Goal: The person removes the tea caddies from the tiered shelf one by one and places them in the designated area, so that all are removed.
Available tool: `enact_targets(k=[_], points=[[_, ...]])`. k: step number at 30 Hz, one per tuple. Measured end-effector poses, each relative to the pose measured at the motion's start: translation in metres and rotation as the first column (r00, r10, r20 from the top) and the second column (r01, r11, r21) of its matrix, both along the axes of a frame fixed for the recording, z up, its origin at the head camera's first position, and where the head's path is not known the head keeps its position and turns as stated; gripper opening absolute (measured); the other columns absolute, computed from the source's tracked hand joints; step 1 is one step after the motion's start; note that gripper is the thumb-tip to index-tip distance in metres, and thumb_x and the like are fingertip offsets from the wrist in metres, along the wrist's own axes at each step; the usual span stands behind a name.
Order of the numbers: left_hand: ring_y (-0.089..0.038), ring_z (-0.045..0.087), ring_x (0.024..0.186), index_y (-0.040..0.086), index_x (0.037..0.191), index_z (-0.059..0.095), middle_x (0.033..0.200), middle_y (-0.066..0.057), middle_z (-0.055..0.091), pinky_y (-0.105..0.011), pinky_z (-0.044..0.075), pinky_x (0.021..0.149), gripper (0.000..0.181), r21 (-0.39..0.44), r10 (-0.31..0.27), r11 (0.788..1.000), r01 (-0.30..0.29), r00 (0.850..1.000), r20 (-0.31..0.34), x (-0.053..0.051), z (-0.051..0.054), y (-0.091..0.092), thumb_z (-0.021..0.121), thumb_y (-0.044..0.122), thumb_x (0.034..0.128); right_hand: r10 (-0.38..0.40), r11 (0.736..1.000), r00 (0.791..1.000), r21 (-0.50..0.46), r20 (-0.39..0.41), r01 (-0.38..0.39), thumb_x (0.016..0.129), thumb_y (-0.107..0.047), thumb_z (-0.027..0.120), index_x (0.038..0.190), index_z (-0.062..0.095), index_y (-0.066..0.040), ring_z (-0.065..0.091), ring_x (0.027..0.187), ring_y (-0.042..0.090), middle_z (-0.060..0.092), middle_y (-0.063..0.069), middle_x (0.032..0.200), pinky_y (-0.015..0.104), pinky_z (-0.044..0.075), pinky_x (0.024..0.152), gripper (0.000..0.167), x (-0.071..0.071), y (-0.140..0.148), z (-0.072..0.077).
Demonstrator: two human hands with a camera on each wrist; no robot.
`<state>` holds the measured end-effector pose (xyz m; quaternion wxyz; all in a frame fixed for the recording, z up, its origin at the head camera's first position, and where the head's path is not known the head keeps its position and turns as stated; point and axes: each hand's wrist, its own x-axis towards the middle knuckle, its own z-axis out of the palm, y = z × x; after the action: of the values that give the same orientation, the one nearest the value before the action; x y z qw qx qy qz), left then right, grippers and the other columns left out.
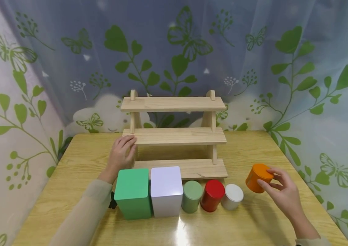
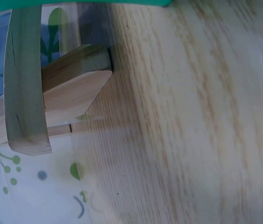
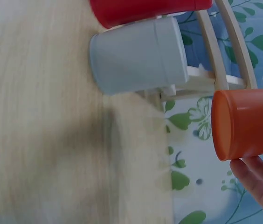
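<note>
On the right, my right hand (image 1: 284, 193) pinches an orange lidded canister (image 1: 259, 177) between thumb and fingers. The canister is tilted and held above the table; its underside faces the right wrist camera, where the fingers (image 3: 257, 182) show beside it. My left hand (image 1: 121, 153) grips the left end of the middle shelf of a three-tier wooden display rack (image 1: 180, 136). In the left wrist view the rack's end (image 2: 26, 84) shows, but most of the hand is out of sight. A white canister (image 1: 232, 197) stands nearest the orange one.
Before the rack, left to right, stand a green box (image 1: 133, 194), a pale lavender box (image 1: 166, 191), a light green canister (image 1: 191, 197) and a red canister (image 1: 212, 196). All rest on a wooden table (image 1: 84, 153). A patterned curtain (image 1: 155, 41) hangs behind.
</note>
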<state>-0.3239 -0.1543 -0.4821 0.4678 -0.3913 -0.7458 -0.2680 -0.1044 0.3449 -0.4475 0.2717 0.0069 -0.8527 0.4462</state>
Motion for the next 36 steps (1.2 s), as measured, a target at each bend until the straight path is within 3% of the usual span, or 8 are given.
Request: enact_targets(k=[8, 12, 15, 20, 28, 36], points=[[-0.041, 0.058, 0.093, -0.007, 0.102, 0.068, 0.104, -0.023, 0.064, -0.052, 0.044, 0.082, 0.026, 0.003, 0.005, 1.0, -0.005, 1.0, -0.003, 0.0, -0.001, 0.001, 0.062, 0.005, 0.0796, -0.007, 0.999, 0.998, 0.049, 0.065, 0.004, 0.072, 0.003, 0.077, 0.111, 0.052, 0.003, 0.053, 0.091, -0.006, 0.052, 0.008, 0.108, 0.013, 0.051, 0.065, 0.046, 0.01, 0.003, -0.012], [-0.041, 0.058, 0.092, -0.007, 0.101, 0.068, 0.103, -0.023, 0.064, -0.051, 0.044, 0.082, 0.026, 0.005, 0.005, 1.0, -0.005, 1.0, -0.009, -0.001, -0.001, 0.001, 0.063, 0.006, 0.0794, -0.007, 0.999, 0.998, 0.046, 0.061, 0.004, 0.071, 0.007, 0.075, 0.107, 0.051, 0.007, 0.054, 0.089, -0.005, 0.051, 0.014, 0.105, 0.013, 0.051, 0.064, 0.043, 0.018, -0.009, -0.005], [-0.04, 0.058, 0.093, -0.007, 0.102, 0.068, 0.104, -0.022, 0.064, -0.051, 0.044, 0.083, 0.026, 0.005, 0.008, 1.0, -0.008, 1.0, -0.008, -0.002, -0.001, 0.001, 0.063, 0.005, 0.0785, -0.005, 0.999, 0.998, 0.049, 0.061, 0.002, 0.071, 0.008, 0.075, 0.105, 0.052, 0.008, 0.054, 0.088, -0.005, 0.052, 0.012, 0.105, 0.013, 0.051, 0.063, 0.042, 0.019, -0.007, -0.012], [-0.039, 0.059, 0.094, -0.007, 0.102, 0.068, 0.104, -0.022, 0.064, -0.051, 0.043, 0.084, 0.027, 0.006, 0.007, 1.0, -0.007, 1.0, -0.005, -0.002, -0.003, 0.0, 0.064, 0.004, 0.078, 0.006, 0.998, 0.997, 0.059, 0.071, -0.01, 0.07, 0.004, 0.078, 0.105, 0.056, 0.003, 0.053, 0.089, -0.007, 0.053, 0.008, 0.111, 0.015, 0.052, 0.062, 0.041, 0.017, 0.004, -0.037], [-0.04, 0.06, 0.09, -0.007, 0.102, 0.068, 0.101, -0.022, 0.065, -0.053, 0.044, 0.082, 0.03, 0.002, 0.015, 1.0, -0.015, 0.999, -0.039, -0.001, -0.005, 0.0, 0.067, 0.002, 0.073, 0.001, 0.997, 0.995, 0.082, 0.097, -0.009, 0.07, 0.002, 0.079, 0.101, 0.058, 0.003, 0.049, 0.091, -0.012, 0.054, 0.018, 0.116, 0.017, 0.053, 0.062, 0.038, 0.021, 0.002, -0.048], [-0.039, 0.059, 0.092, -0.006, 0.102, 0.068, 0.102, -0.022, 0.064, -0.051, 0.044, 0.083, 0.025, -0.002, 0.013, 1.0, -0.014, 1.0, -0.027, -0.003, -0.003, -0.001, 0.062, 0.007, 0.0814, -0.024, 0.997, 0.99, 0.071, 0.141, 0.014, 0.07, 0.002, 0.079, 0.101, 0.058, 0.004, 0.047, 0.092, -0.014, 0.053, 0.018, 0.119, 0.021, 0.054, 0.064, 0.037, 0.019, 0.004, -0.059]])
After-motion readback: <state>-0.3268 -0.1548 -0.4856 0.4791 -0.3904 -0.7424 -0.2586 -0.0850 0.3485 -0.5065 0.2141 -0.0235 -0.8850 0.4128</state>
